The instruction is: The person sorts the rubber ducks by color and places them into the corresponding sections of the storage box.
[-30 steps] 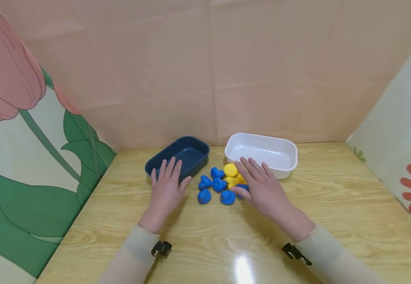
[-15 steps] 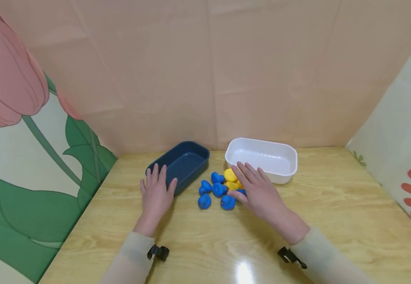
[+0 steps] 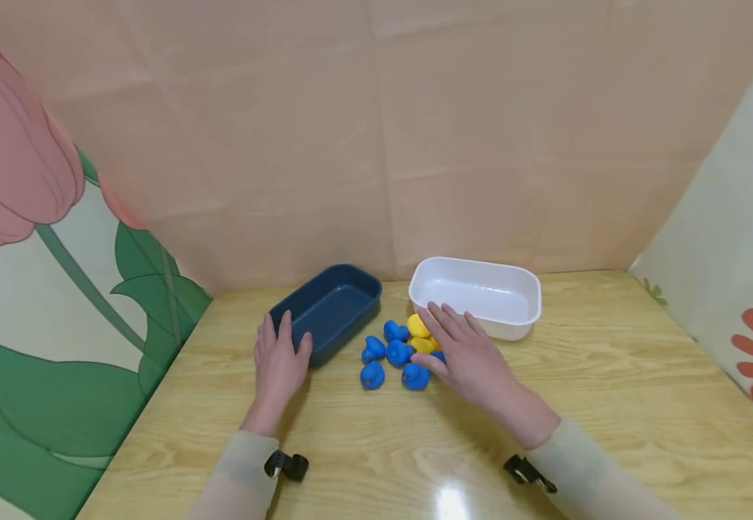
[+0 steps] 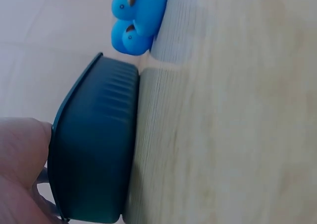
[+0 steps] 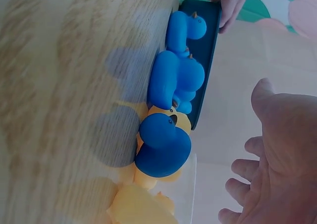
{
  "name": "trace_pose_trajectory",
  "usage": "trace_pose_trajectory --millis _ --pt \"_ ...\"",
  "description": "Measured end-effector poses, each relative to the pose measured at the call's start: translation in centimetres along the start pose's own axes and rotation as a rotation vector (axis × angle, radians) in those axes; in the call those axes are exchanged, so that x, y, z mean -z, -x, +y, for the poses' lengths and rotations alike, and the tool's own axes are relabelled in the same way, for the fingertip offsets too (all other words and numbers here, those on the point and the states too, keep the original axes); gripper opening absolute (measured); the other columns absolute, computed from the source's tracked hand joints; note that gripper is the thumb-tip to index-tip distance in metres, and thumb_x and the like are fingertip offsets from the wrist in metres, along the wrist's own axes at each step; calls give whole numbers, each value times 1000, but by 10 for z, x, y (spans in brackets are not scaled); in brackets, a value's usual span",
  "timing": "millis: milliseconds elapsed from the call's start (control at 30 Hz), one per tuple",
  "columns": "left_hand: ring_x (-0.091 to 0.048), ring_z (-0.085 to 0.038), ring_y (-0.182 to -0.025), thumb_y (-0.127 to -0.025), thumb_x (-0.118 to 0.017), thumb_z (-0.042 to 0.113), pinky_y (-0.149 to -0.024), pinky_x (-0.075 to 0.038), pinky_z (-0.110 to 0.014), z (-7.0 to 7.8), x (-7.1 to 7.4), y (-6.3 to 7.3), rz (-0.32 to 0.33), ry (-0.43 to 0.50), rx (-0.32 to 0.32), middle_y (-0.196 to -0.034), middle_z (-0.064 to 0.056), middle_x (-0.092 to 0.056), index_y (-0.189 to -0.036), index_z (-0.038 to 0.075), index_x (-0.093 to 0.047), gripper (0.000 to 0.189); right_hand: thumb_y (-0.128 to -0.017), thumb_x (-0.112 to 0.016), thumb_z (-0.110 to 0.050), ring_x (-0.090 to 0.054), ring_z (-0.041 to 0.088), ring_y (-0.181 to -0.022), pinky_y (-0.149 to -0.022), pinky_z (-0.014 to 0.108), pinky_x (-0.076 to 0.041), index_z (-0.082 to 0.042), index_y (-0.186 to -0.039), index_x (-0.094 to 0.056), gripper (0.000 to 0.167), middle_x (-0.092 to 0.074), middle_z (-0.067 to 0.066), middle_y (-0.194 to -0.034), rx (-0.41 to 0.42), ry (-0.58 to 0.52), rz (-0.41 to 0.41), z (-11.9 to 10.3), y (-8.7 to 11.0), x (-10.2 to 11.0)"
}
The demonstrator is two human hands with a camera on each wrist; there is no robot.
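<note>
In the head view my left hand (image 3: 280,361) is at the near-left end of a dark blue tray (image 3: 324,314), thumb on one side and fingers bent over the other, gripping its rim. The left wrist view shows the thumb (image 4: 25,142) right at the tray's edge, other fingers mostly hidden behind. My right hand (image 3: 473,357) hovers palm down, fingers straight, over the right part of a group of rubber ducks. Several are blue, like the duck (image 3: 372,375) in front; the yellow duck (image 3: 418,326) and others are partly covered by the hand. The right hand holds nothing.
A white tray (image 3: 480,289) stands at the back right, just beyond the right hand. Both trays sit near the back edge of the wooden table (image 3: 376,448), by a pinkish cloth backdrop (image 3: 376,144). Flower-printed panels flank the left and right sides.
My left hand has moved left from over the dark tray to its near-left end, and its fingers have bent at the rim. The right hand stays over the ducks; the view shifts slightly.
</note>
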State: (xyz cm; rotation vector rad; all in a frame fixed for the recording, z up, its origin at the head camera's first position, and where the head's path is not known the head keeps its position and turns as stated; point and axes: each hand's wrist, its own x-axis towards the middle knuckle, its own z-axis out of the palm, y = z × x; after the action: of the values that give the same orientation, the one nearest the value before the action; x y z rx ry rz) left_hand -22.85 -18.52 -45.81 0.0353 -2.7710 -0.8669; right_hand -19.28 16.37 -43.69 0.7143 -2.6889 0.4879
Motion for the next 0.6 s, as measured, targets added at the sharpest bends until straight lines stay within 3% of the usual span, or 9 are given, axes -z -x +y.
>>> trace_pose_trajectory --millis 333,600 --pt "-13 -53 -164 -116 -55 31 -130 -24 -66 -9 0 -15 -11 48 26 -180 -31 1 -176 5 -22 73 -108 -68 -50 -33 45 -161 -129 68 -24 -7 -172 -37 83 -38 20 -175 -20 -8 -22 0 -1 1" --pt "-18 -50 -164 -115 -59 27 -130 -26 -65 -16 0 -27 -27 134 -9 -181 -28 -5 -177 7 -20 76 -108 -68 -52 -33 43 -162 -130 67 -22 -8 -173 -37 84 -38 19 -175 -35 -1 -31 2 -1 -1"
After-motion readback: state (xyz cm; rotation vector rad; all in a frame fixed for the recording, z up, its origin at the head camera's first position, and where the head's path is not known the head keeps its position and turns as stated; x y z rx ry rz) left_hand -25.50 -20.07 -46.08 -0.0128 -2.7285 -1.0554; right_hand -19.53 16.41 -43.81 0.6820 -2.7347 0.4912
